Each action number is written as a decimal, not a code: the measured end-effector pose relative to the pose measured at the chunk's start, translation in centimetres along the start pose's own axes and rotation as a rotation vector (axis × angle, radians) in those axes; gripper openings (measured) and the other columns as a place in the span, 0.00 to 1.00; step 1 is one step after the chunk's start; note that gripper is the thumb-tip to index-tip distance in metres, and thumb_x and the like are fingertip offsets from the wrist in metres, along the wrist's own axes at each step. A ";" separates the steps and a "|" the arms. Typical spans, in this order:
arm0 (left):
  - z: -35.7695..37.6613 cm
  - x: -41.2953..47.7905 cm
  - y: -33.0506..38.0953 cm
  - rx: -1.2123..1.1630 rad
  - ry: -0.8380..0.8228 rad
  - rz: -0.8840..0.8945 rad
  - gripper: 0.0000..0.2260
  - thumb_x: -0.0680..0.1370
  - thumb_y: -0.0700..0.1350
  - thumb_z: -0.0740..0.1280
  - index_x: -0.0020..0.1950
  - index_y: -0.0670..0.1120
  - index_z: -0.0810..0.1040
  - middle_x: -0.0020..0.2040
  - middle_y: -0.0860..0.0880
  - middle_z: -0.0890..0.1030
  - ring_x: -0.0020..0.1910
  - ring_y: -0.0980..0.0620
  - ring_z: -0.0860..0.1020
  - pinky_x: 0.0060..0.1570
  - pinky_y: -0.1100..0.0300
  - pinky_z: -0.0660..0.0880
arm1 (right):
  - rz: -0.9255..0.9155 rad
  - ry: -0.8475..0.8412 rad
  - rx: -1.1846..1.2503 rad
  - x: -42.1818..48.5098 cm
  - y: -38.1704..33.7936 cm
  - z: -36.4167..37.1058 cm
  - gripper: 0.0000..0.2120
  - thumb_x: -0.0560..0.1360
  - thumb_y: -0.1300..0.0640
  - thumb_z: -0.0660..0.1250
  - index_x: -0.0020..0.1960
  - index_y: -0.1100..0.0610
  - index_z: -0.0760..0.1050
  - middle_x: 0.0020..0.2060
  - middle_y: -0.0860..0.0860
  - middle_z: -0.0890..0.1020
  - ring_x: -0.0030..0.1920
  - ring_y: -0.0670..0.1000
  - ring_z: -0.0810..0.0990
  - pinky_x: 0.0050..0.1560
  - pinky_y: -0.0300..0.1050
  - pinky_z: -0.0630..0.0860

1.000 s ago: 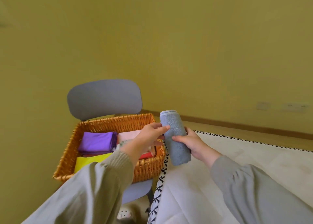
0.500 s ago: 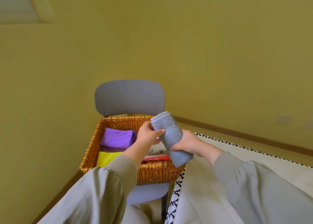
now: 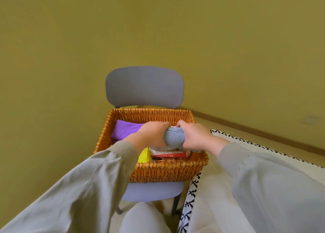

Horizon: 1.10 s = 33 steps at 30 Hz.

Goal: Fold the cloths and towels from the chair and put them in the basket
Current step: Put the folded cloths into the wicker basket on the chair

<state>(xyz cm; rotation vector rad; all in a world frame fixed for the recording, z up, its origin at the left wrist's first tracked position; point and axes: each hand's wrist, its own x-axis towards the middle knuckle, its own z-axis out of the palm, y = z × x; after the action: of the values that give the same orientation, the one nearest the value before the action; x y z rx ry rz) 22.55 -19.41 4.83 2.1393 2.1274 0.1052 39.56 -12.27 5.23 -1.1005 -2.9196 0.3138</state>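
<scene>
1. Grip state: both of my hands are closed round the grey towel [image 3: 174, 138]. My left hand [image 3: 151, 136] wraps its left flank and my right hand [image 3: 195, 137] its right flank, with the fingers curled over the far top edge.
2. Location: the towel is at frame centre, inside the rim of the basket [image 3: 168, 170], over the right-hand stack. I cannot tell whether it already bears on that stack.
3. Handling: I judge the towel light, soft and compressible. It should be neither fragile nor slippery, but the bundle is likely to spring open if released unsupported.
4. Hold point: grip the two flanks and keep the folded layers pressed together.
5. Towel material: looped terry nap, with a stitched hem along the upper edge and a rounded, bundled shape.
6. Basket: stiff woven wicker, orange-brown and rectangular. It stands on the seat of a grey chair [image 3: 144, 86] with a smooth, rounded backrest.
7. Contents: a smooth purple cloth [image 3: 126, 131] lies at the basket's upper left and a yellow cloth [image 3: 143, 156] at its lower left. A red cloth [image 3: 168, 155] lies flat beneath the towel.
8. Lower right of frame: a pale bedcover [image 3: 211, 206] with a black cross-stitch border.
</scene>
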 end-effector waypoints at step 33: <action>7.4 1.5 -2.1 -0.113 -0.379 -0.127 0.17 0.78 0.56 0.62 0.48 0.43 0.81 0.45 0.47 0.81 0.44 0.47 0.79 0.41 0.56 0.74 | 0.333 -0.193 0.028 2.2 0.8 8.0 0.06 0.76 0.60 0.62 0.46 0.58 0.78 0.42 0.54 0.81 0.44 0.55 0.80 0.40 0.44 0.75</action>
<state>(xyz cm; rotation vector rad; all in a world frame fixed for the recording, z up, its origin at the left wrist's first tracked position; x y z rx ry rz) 21.52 -18.14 -2.80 1.7870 1.9748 -0.1741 37.82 -11.69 -2.95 -1.6394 -2.8666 0.4872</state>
